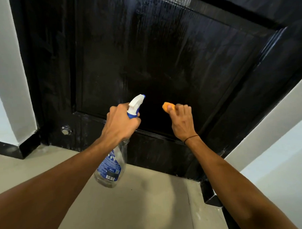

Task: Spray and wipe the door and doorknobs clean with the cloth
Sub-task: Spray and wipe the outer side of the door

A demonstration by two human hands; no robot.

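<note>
Left grip (122, 122) is wrapped around the neck of a spray bottle (111, 165), fingers curled under the white and blue trigger head, whose nozzle points at the door (161, 52). From that grip the clear bottle hangs down and tilts back toward the person, with its blue label and barcode facing the camera. Right grip (181, 119) pinches a small orange cloth (168, 106) between thumb and curled fingers. Only a bunched tip of the cloth shows above the thumb, close against the door; whether it actually touches the surface cannot be told. A thin dark band (191, 138) circles the right wrist.

Both hands are raised in front of the lower part of the door's sunken panel, the bottle hand to the left of the cloth hand, with a gap of bare door between them. The door is black and glossy, with faint pale streaks on the panel above the hands. Near the door's bottom left corner, a small round metal fitting (66, 131) is set into it. A white wall (4, 69) with a black baseboard (12, 149) stands to the left of the door, and another white wall (280, 151) lies to its right. Below the door spreads a pale beige floor (151, 202), under the person's two forearms.
</note>
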